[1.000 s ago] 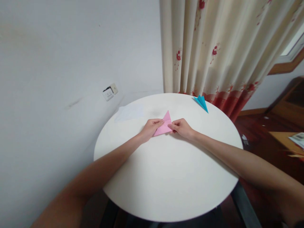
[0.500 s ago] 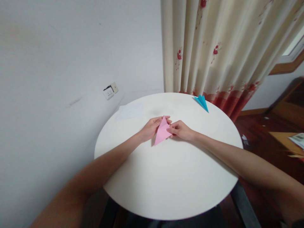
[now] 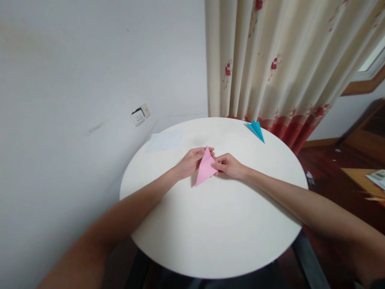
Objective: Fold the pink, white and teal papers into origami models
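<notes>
A folded pink sheet of paper (image 3: pixel 205 168), roughly triangular, is held between both hands over the middle of the white table. My left hand (image 3: pixel 193 160) grips it from the left, fingers reaching behind the paper near its upper tip. From the right, my right hand (image 3: pixel 228 164) pinches the paper's right corner between thumb and fingers. One long point of the paper angles down toward me. Parts of the fingers of my left hand are hidden behind the paper.
A blue folded paper plane (image 3: pixel 256 131) lies at the far right edge of the round white table (image 3: pixel 210 228). White paper (image 3: pixel 165 141) rests at the far left. Beyond stand a wall with a socket (image 3: pixel 138 117) and a floral curtain (image 3: pixel 252 60).
Almost nothing differs. The pink paper's lower point has shifted very slightly toward me, while both hands keep their hold.
</notes>
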Available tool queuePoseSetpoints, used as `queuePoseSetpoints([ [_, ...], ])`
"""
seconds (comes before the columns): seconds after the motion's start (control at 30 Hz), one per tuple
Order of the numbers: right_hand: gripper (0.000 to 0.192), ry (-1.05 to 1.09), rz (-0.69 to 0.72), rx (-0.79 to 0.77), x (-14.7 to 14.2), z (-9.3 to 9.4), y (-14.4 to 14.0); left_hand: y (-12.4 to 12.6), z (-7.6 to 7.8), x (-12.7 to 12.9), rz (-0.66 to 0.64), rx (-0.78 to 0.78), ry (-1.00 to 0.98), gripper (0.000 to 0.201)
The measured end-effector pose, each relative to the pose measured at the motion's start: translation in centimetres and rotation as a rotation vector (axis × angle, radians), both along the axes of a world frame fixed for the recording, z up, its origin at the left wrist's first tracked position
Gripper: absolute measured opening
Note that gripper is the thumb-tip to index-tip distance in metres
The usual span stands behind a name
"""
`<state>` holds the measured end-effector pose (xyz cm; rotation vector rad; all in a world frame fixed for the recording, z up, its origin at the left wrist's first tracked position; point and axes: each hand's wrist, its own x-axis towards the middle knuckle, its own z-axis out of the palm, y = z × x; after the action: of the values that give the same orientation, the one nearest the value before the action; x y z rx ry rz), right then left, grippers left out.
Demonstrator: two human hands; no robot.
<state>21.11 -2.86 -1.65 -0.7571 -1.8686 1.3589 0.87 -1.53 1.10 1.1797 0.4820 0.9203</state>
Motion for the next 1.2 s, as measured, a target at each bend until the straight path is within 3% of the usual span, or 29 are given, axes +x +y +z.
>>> queuePoseSetpoints([
  [0.57,0.049,-0.016,-0.006,0.018,0.0,0.6,-0.6,-0.1,0.0,0.6,0.189,-0.075,0.058,0.037],
  [0.87,0.047,-0.001,-0.089,0.024,-0.7,0.7,-0.8,-0.1,-0.9,1.0,0.339,0.045,0.125,0.042],
  [1.03,0.047,-0.003,-0.178,0.080,-1.4,0.7,-1.2,-0.7,-0.6,1.4,0.407,0.150,0.199,0.042],
  [1.2,0.050,-0.015,-0.203,0.081,-1.5,0.5,-1.3,-0.7,-0.5,1.5,0.409,0.156,0.217,0.041],
])
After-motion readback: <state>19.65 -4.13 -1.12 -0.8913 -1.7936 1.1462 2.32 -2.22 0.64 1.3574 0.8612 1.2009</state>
